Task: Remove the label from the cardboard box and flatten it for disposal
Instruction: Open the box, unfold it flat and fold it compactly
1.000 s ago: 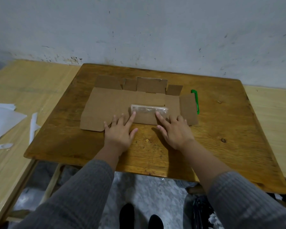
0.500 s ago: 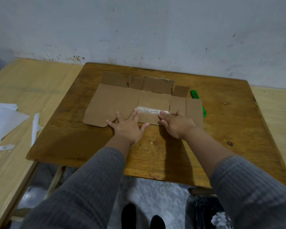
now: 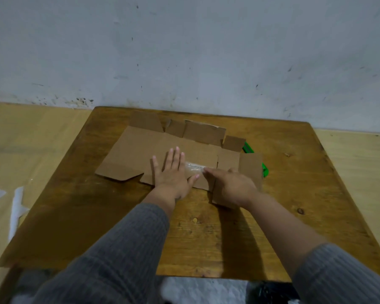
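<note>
- Dark wooden surface [image 3: 272, 227] filling the middle, paler boards either side, scuffed grey wall behind.
- Cardboard box [image 3: 140, 154] opened out flat on the far half of that surface, long axis running left to right, far flaps still tilted up a little.
- Left hand [image 3: 171, 174] spread flat, palm down, pressing the middle panel, fingers pointing far; released, gripping nothing.
- Right hand [image 3: 230, 185] lying over the near right panel, fingers reaching left towards the tape; whether pinching or just pressing, cannot tell, since blur hides the fingertips.
- White paper scraps [image 3: 18, 207] on the pale board at left, possibly the peeled label; cannot confirm.
- Green tool [image 3: 264, 170] peeking out beyond the right edge of the cardboard, partly hidden beneath it.
- Strip of clear tape [image 3: 193, 166] across the centre panel, long axis left to right, sitting right between the two hands: just right of the left hand, touching or just beside the right fingertips.
- Right hand the nearer one, so likely the peeler, pulling along the strip's length while the left pins the panel down.
- Flattening looks close to finished.
</note>
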### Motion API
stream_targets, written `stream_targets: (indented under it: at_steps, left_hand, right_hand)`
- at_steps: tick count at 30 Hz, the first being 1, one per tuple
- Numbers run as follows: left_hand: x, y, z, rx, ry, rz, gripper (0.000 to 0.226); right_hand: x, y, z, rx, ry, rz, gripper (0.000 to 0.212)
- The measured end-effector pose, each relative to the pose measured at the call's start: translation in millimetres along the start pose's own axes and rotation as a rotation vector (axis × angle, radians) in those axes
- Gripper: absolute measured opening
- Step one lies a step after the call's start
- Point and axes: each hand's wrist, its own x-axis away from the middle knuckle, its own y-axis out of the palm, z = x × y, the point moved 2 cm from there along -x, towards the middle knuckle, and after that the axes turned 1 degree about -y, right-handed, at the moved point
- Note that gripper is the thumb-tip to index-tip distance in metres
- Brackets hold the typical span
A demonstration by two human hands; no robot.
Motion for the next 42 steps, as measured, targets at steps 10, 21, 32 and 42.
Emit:
stream_targets:
  at_steps: [10, 21, 32, 42]
  left_hand:
    - [-12, 16, -7, 0.038, 0.021, -0.023, 0.095]
    - [-12, 24, -8, -0.004, 0.021, 0.131, 0.111]
    - [-11, 17, -5, 0.013, 0.014, -0.004, 0.092]
    - [-10, 17, -3, 0.033, 0.014, -0.049, 0.092]
  right_hand:
    - [-75, -33, 31, -0.009, -0.008, 0.73, 0.052]
    - [-111, -49, 60, -0.49, 0.095, 0.495, 0.027]
    - [-77, -36, 51, -0.522, 0.024, 0.598, 0.016]
    - [-84, -39, 46, -0.147, 0.132, 0.58, 0.01]
